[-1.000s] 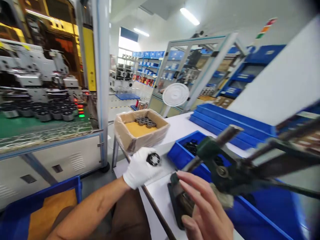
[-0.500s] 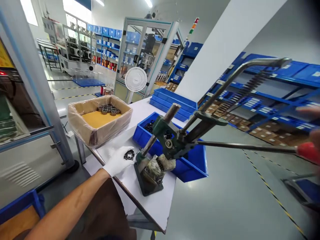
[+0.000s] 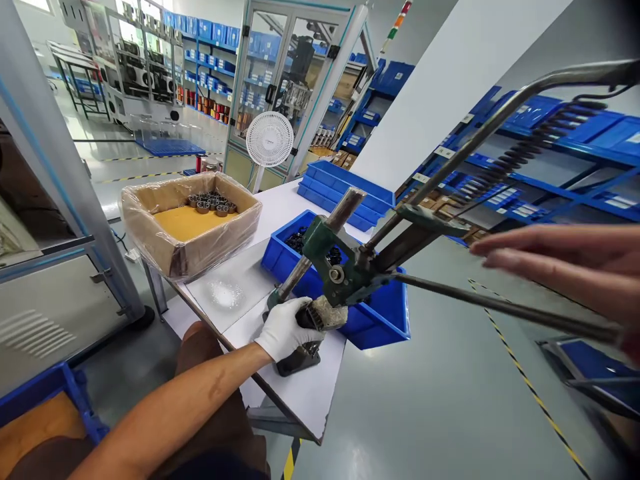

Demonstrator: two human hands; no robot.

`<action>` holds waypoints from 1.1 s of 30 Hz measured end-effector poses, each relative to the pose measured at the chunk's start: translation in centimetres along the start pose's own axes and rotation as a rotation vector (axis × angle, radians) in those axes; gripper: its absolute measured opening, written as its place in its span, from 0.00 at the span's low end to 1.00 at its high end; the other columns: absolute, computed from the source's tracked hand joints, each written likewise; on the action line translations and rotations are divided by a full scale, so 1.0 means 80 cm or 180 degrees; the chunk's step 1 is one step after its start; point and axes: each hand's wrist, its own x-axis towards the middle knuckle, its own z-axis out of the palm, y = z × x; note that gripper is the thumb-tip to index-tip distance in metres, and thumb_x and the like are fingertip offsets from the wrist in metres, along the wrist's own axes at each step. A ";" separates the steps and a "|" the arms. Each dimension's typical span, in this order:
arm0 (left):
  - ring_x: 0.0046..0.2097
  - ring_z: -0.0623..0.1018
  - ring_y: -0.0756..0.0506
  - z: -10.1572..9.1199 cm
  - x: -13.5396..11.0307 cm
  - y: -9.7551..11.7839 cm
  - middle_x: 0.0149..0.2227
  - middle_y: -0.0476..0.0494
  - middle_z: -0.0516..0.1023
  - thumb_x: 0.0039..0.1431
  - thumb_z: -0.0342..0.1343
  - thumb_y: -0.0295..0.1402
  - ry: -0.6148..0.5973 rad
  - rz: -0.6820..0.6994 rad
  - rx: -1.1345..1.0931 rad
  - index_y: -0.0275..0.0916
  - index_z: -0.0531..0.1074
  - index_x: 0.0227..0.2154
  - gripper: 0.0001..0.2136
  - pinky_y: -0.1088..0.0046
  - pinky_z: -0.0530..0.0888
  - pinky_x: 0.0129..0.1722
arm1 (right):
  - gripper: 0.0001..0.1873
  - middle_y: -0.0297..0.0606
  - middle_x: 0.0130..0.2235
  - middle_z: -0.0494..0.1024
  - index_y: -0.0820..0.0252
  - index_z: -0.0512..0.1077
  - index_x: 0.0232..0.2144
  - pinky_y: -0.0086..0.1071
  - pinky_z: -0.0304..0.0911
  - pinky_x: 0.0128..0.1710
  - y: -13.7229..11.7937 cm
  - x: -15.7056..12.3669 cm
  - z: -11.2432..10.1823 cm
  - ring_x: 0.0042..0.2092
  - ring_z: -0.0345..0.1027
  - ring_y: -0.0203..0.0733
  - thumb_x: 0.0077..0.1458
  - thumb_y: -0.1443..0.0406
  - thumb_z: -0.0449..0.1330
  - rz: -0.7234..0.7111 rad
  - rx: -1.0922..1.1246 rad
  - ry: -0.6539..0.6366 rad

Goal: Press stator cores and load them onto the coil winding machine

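My left hand (image 3: 287,330), in a white glove, is at the base of the green hand press (image 3: 340,273). Its fingers close around a black ring-shaped part (image 3: 311,316), right beside the pale block (image 3: 330,313) under the press head; whether the part is seated there is hidden by the glove. My right hand (image 3: 565,257), bare and somewhat blurred, is above the press lever (image 3: 500,307) at the right edge. Its fingers are stretched out and seem apart from the lever. The lever's red grip is mostly hidden.
Behind the press is a blue bin (image 3: 383,317) with black parts. A plastic-lined carton (image 3: 190,257) with several black rings stands at the table's far left. Stacked blue trays (image 3: 345,193) and a white fan (image 3: 270,139) are farther back. White powder (image 3: 225,293) lies on the table.
My left hand has carried the black ring-shaped part rightward from the tabletop to the press base. My right hand has come further into view from the right. The whole view has shifted slightly.
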 end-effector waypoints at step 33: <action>0.50 0.78 0.38 -0.010 -0.010 0.011 0.48 0.43 0.79 0.42 0.71 0.30 0.0015 0.0429 -0.0066 0.41 0.77 0.46 0.24 0.60 0.73 0.55 | 0.41 0.42 0.26 0.73 0.61 0.72 0.34 0.37 0.67 0.28 -0.006 -0.126 0.298 0.25 0.68 0.43 0.61 0.36 0.34 0.1801 0.2381 0.0341</action>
